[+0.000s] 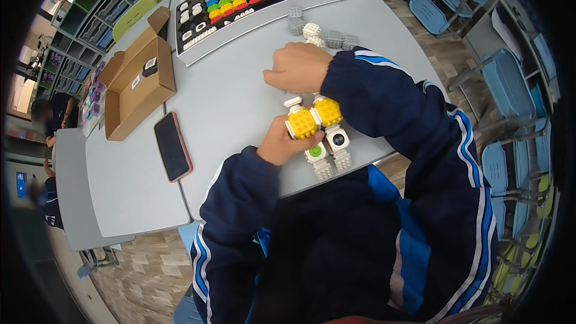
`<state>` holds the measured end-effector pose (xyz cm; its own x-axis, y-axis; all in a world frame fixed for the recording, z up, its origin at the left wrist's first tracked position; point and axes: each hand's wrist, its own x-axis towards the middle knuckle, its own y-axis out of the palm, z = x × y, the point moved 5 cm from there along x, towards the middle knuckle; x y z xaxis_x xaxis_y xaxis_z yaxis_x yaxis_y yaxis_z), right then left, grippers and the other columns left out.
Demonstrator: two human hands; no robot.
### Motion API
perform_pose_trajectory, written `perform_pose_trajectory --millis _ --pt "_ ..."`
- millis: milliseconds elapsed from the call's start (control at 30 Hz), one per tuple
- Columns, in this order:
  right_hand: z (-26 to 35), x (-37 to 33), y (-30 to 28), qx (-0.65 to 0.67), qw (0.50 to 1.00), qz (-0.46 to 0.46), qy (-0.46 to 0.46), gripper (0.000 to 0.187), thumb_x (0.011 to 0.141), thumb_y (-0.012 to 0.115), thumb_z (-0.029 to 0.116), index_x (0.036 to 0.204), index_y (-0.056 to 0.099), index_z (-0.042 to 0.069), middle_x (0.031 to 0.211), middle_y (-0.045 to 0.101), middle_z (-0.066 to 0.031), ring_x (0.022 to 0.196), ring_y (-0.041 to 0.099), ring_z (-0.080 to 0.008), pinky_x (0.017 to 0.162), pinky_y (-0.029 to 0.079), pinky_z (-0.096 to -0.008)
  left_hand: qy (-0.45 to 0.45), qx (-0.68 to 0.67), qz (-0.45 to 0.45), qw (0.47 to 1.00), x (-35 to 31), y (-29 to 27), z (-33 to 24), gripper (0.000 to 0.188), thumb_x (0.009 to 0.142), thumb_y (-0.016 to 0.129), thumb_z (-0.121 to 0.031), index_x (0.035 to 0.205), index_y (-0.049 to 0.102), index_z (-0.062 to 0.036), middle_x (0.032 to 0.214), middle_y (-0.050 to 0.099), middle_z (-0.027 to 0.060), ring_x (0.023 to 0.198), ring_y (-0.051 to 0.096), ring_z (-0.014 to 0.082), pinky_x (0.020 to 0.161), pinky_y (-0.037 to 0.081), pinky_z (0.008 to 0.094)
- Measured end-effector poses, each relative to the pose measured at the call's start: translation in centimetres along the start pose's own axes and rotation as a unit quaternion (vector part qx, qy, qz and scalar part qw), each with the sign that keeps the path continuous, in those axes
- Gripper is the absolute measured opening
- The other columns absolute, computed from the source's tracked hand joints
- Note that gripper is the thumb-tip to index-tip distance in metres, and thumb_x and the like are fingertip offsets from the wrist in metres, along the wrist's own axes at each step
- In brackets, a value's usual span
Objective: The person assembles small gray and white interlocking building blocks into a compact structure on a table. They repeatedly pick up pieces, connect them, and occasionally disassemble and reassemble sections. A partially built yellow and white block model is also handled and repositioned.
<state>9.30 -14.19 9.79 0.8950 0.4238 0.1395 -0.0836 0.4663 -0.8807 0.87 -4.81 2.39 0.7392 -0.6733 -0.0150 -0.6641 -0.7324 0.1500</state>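
My left hand (287, 141) grips a block model (302, 122) near the table's front edge, its thumb across the lower side of a yellow studded cube. Two yellow cubes sit side by side in the model, with white cubes below them, one bearing a green round mark and one a black round mark. White connector pieces stick out at its top and sides. Just beyond the model, my right hand (300, 67) is curled with its back up and thumb toward the left. Its fingertips are hidden beneath it, so I cannot make out what they hold.
Grey studded cubes (342, 40) and a white block piece (312, 33) lie beyond my right hand. A tray (270, 9) of colourful blocks stands at the back. To the left are an open cardboard box (141, 93) and a phone (173, 147). Blue chairs (509, 87) stand at right.
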Motion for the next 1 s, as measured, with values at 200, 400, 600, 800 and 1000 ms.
perform_pose_trajectory --millis 200,400,600,800,1000 --pt "-3.1 1.5 -0.6 0.275 0.953 0.082 0.099 0.047 0.085 0.054 0.032 0.056 0.062 -0.004 0.052 0.06 -0.0163 0.042 0.06 -0.0203 0.045 0.049 -0.0323 0.046 0.109 -0.026 0.993 0.3 -1.1 0.1 0.034 0.083 0.072 -0.01 0.113 0.06 0.0006 0.096 0.065 0.0021 0.095 0.058 0.0085 0.088 0.047 0.0281" --pt "-7.6 1.6 0.2 0.556 0.816 -0.039 0.153 0.042 0.087 0.059 0.032 0.065 0.063 -0.003 0.057 0.062 -0.0156 0.038 0.055 -0.0184 0.038 0.044 -0.0293 0.046 0.106 -0.158 0.981 -0.3 -5.4 -0.5 0.028 0.084 0.073 -0.015 0.106 0.063 -0.0004 0.092 0.065 0.0016 0.083 0.059 0.0078 0.076 0.049 0.0253" --pt "-11.0 -0.3 2.6 0.634 0.723 -0.161 0.222 0.037 0.091 0.057 0.036 0.076 0.063 0.002 0.066 0.063 -0.0111 0.05 0.057 -0.0135 0.041 0.043 -0.0263 0.154 0.12 -0.445 0.874 -0.5 -13.4 -0.8 0.031 0.089 0.068 -0.021 0.109 0.06 0.0009 0.097 0.064 0.0029 0.084 0.059 0.0092 0.075 0.046 0.0247" --pt "-9.4 -1.7 5.6 0.652 0.702 -0.198 0.205 0.035 0.094 0.056 0.035 0.076 0.061 0.005 0.058 0.054 -0.0033 0.045 0.051 -0.0108 0.039 0.04 -0.0259 0.222 0.155 -0.55 0.79 -2.1 -15.4 -1.3 0.072 0.085 0.073 -0.028 0.136 0.032 0.0025 0.136 0.038 0.0162 0.122 0.041 0.0206 0.103 0.033 0.0355" --pt "-7.9 -3.2 7.0 0.646 0.701 -0.251 0.168 0.038 0.095 0.057 0.035 0.069 0.053 0.008 0.058 0.043 0.0037 0.045 0.042 -0.0062 0.042 0.037 -0.0247 0.405 0.47 -0.528 0.579 -3.2 -6.7 -4.7 0.071 0.08 0.07 -0.032 0.129 0.031 0.0007 0.132 0.03 0.0203 0.123 0.033 0.0273 0.104 0.025 0.0459"
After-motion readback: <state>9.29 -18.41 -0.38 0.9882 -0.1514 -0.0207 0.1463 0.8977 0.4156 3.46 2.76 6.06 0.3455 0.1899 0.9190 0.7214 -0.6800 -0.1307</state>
